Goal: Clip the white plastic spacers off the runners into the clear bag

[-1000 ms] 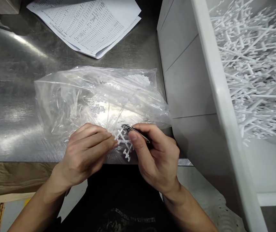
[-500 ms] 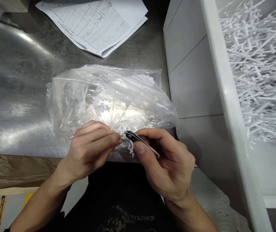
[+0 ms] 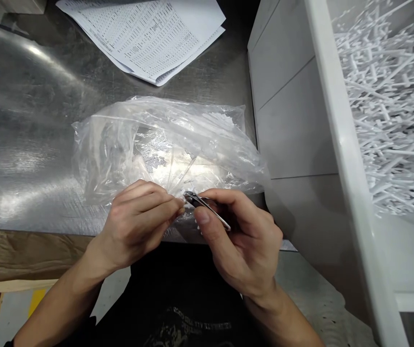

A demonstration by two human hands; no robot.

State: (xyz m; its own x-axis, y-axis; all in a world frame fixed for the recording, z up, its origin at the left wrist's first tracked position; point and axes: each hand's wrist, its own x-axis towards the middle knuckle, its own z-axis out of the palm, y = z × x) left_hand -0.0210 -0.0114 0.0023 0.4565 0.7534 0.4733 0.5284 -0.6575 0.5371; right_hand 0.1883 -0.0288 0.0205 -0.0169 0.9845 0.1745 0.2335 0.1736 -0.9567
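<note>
My left hand (image 3: 138,224) is closed in a pinch on a small white plastic piece (image 3: 187,205), mostly hidden by the fingers and the tool. In my right hand (image 3: 241,236) is a metal nail clipper (image 3: 193,198), held between thumb and fingers, its jaws at the white piece beside my left fingertips. Just beyond both hands lies a crumpled clear plastic bag (image 3: 105,154). Small pale pieces (image 3: 154,161) show in the bag.
Printed sheets (image 3: 149,38) lie at the back of the metal table (image 3: 22,125). On the right stands a tall white bin (image 3: 351,159) full of thin white plastic sprues (image 3: 398,115). Brown wrapping (image 3: 29,255) hangs along the table's front edge at left.
My right hand has moved slightly left with the nail clipper, whose jaws are now nearer my left fingertips. The white branching piece that showed between my hands is now mostly out of sight.
</note>
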